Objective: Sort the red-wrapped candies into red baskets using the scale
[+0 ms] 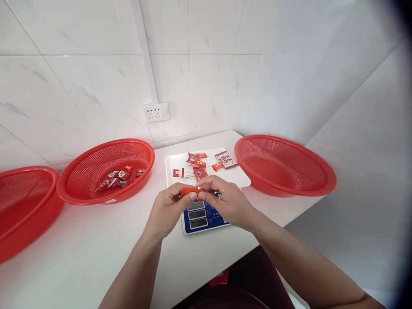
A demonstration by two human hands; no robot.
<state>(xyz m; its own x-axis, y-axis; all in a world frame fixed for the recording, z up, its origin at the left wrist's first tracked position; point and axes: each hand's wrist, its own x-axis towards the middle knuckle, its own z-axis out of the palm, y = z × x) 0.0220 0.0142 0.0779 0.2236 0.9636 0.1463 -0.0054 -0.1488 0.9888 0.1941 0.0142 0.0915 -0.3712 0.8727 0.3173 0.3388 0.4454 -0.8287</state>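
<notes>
Both my left hand [172, 207] and my right hand [223, 199] are closed, pinching a small red candy packet [188, 191] between thumbs and fingers. They hold it above the front of a white digital scale with a blue display panel [206, 218]. Just beyond my fingers is the scale's white tray [174, 161], with several red wrapped packets [200, 173] scattered on it. A larger white-and-red packet [226, 159] lies at the tray's right side. My fingers partly hide the held packet and the top of the panel.
Left of the scale, a red perforated basket [80, 171] contains several red packets [120, 177]. Another red basket [35, 214] is cut off at the left edge. A third red basket [317, 180] stands close by the scale's right side. A wall socket [156, 112] is behind.
</notes>
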